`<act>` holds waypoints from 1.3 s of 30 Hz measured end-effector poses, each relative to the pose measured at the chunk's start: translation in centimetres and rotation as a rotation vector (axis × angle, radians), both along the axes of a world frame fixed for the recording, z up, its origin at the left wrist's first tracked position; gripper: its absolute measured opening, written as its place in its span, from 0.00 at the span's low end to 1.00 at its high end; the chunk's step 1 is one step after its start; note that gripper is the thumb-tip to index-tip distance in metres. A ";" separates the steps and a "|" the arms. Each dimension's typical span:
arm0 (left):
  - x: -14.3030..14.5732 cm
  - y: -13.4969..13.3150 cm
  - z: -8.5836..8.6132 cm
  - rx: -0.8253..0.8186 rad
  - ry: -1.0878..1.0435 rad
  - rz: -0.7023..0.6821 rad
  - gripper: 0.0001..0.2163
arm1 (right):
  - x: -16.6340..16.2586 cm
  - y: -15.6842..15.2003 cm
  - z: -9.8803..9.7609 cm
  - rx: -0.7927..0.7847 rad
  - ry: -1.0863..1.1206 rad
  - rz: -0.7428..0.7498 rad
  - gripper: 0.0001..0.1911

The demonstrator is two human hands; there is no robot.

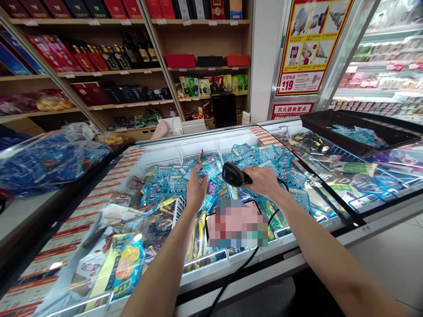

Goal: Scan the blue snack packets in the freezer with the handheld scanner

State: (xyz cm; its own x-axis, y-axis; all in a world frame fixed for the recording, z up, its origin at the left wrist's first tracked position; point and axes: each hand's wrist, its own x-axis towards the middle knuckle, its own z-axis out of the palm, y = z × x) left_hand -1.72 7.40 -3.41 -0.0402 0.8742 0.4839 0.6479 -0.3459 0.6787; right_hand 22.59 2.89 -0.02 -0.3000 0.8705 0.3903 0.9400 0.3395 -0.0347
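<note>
My right hand (264, 180) grips a black handheld barcode scanner (234, 174), its head pointing left; a black cable (244, 259) runs from it down over the freezer's front edge. My left hand (195, 187) reaches into the open chest freezer (231, 259) and holds a light-blue ice-cream packet (211, 168) by its edge, just left of the scanner head. Many more blue packets (257, 154) fill the freezer's far half. A blurred patch covers something below my hands.
Glass sliding lids (346, 176) cover the freezer's right section, with a black tray (357, 132) on top. A plastic bag of blue packets (49, 158) lies at the left. Wooden shelves (132, 70) of boxed goods stand behind. Colourful packets (125, 264) fill the near left.
</note>
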 end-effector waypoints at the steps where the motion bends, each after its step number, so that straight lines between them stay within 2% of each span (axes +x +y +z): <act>1: 0.0 -0.1 0.1 -0.001 0.003 0.003 0.20 | 0.0 0.0 0.0 0.000 0.002 0.001 0.17; 11: 0.1 -0.3 0.2 0.026 0.033 0.020 0.20 | -0.1 -0.2 0.1 -0.031 0.020 0.019 0.17; 24: -0.2 -0.1 -0.3 0.045 0.108 0.039 0.19 | 0.0 0.0 -0.2 0.008 0.044 0.069 0.18; 26: -0.3 -0.1 -0.2 0.069 0.104 0.083 0.19 | 0.1 0.0 -0.2 0.017 0.051 0.042 0.18; 30: -1.3 0.3 -0.1 0.047 0.080 0.265 0.22 | 0.5 0.2 0.0 0.032 0.054 -0.058 0.19; 34: -2.4 0.8 -0.1 -0.001 0.183 0.393 0.24 | 0.7 0.3 0.1 0.030 0.046 -0.121 0.17; 37: -2.5 0.5 0.1 0.089 0.302 0.459 0.27 | 0.8 0.3 0.1 0.032 0.043 -0.123 0.17; 39: -2.1 0.1 0.3 0.162 0.377 0.437 0.27 | 0.8 0.3 0.1 0.032 0.046 -0.117 0.18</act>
State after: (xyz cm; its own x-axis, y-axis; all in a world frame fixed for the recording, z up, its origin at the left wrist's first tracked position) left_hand -3.81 7.50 -3.11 -0.1787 0.7290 0.6607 0.9393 -0.0734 0.3351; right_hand 23.38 3.22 0.06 -0.1782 0.8854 0.4294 0.9709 0.2290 -0.0694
